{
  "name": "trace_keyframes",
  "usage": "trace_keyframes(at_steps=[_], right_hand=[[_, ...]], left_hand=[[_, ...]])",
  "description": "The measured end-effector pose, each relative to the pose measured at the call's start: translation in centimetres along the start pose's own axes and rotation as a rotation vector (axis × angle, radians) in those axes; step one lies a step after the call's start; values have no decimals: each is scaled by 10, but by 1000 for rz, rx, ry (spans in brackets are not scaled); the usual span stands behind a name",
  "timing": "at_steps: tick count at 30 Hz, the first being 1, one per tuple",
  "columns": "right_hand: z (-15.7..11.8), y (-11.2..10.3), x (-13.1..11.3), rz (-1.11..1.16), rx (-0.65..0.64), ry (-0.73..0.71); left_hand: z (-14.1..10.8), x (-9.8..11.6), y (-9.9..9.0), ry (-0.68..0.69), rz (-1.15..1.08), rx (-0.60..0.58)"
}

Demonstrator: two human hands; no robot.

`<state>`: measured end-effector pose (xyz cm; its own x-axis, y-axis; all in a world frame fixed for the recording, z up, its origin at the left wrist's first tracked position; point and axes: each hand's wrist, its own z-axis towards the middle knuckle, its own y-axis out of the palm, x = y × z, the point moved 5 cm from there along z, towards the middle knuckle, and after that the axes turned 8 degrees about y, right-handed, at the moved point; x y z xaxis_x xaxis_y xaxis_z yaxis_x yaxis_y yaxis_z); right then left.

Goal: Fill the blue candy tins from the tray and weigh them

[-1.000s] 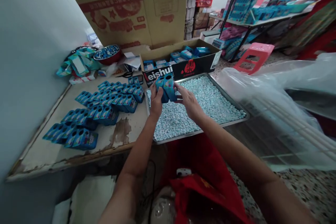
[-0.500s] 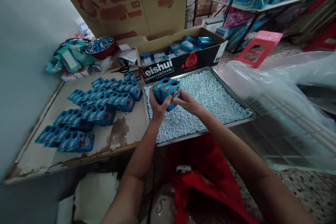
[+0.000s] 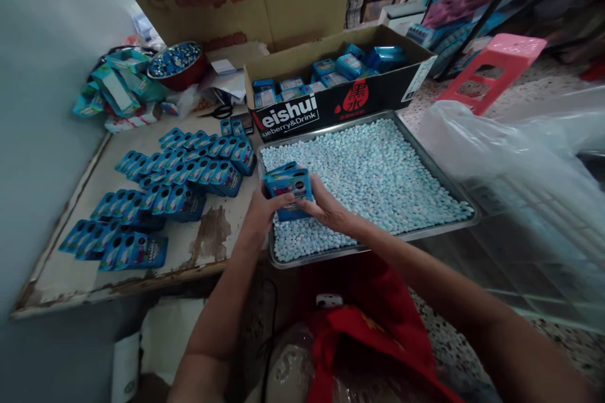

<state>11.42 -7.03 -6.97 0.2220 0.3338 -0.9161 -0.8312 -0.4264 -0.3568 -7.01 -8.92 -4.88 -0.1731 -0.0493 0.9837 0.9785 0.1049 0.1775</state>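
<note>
Blue boxes [image 3: 297, 187]: fingers of left hand [image 3: 262, 211] and right hand [image 3: 331, 211] are clamping them above the left edge of the metal tray [image 3: 307, 259]. Matching cartons [image 3: 177, 198]: standing in rows toward the left edge of the counter [image 3: 212, 232].

Both hands [image 3: 333, 209] close together, curled
</note>
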Motion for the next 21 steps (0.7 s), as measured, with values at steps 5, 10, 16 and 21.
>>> trace_keyframes(at_steps=[5, 10, 16, 21], right_hand=[[84, -30, 2, -243, -248, -109], [187, 1, 39, -786, -327, -201], [142, 21, 53, -1027, -383, -145], [46, -43, 57, -1067, -394, -31]], left_hand=[[-21, 15, -66, -1, 96, 306], [-31, 31, -82, 109, 128, 473], [-25, 26, -85, 216, 125, 480], [-40, 21, -61, 111, 111, 394]])
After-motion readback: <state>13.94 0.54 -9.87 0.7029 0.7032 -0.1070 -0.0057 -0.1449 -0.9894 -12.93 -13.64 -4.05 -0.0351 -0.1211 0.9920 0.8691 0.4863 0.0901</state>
